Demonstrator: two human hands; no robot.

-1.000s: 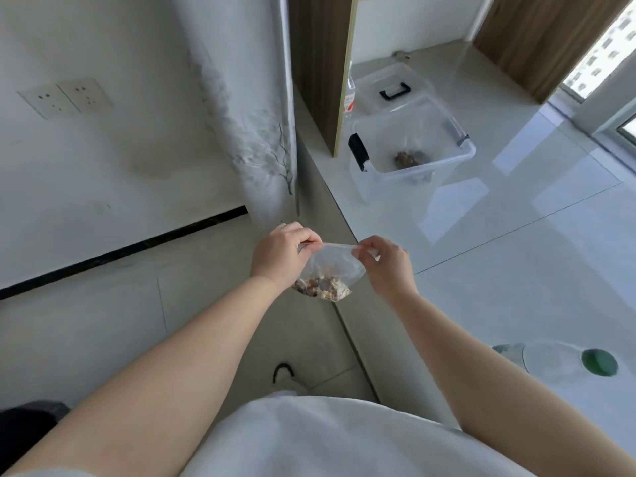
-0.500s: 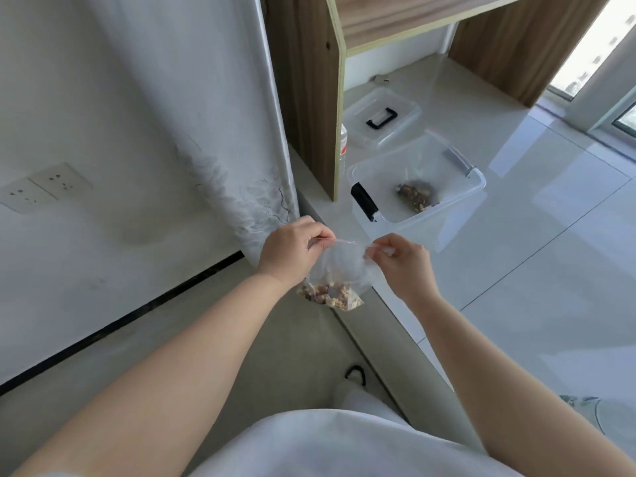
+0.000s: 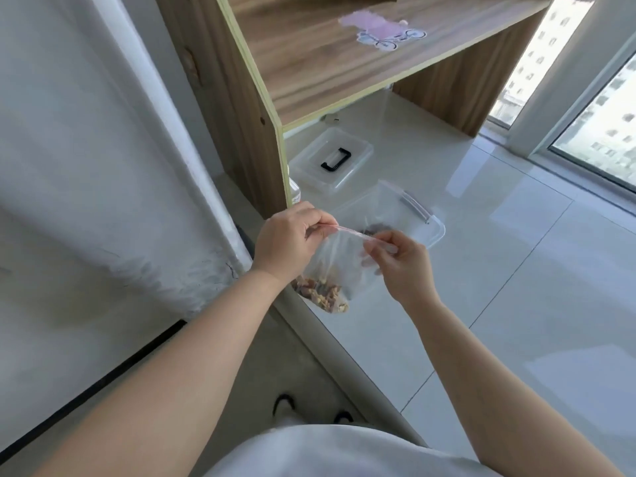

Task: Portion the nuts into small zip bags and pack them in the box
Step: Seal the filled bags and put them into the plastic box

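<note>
Head view: we see the left hand (image 3: 287, 241) and right hand (image 3: 401, 263) each pinching one end of the zip bag's (image 3: 339, 261) pink seal strip. Nuts (image 3: 321, 294) sag in the corner below the left wrist. Beyond the grip, the clear box (image 3: 421, 222) is half hidden behind the bag; its contents are hard to make out. Its lid (image 3: 332, 160) lies farther off.

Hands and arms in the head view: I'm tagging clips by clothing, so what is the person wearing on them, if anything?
Nothing shows on them. The left hand and right hand are bare, with no gloves, and no rings or watch visible. Both forearms are uncovered up to the frame's edge, so no sleeves show. The only clothing in view is a white fabric garment over the torso at the bottom.
</note>
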